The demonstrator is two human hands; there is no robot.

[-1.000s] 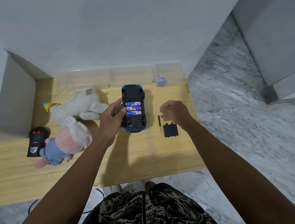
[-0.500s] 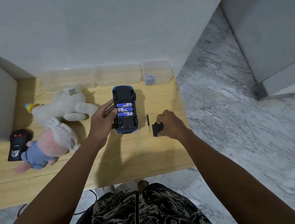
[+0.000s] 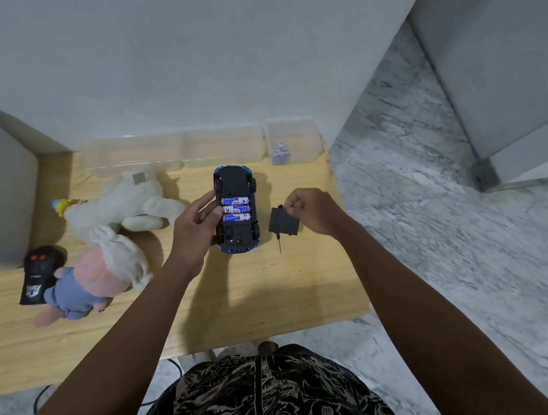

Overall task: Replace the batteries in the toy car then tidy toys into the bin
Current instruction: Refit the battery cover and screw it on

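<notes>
Our right hand (image 3: 307,209) has lifted the battery cover (image 3: 283,221) off the table (image 3: 276,293), pinching its far edge. Our left hand (image 3: 196,229) grips the upturned toy car (image 3: 236,208), mid-table.

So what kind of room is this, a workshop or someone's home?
Probably a home: a small wooden table against a plain wall, a marble-patterned floor, and soft toys beside a toy car.

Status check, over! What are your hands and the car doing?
Left hand steadies car, batteries in. Right hand pinches cover. Screwdriver beside car.
</notes>
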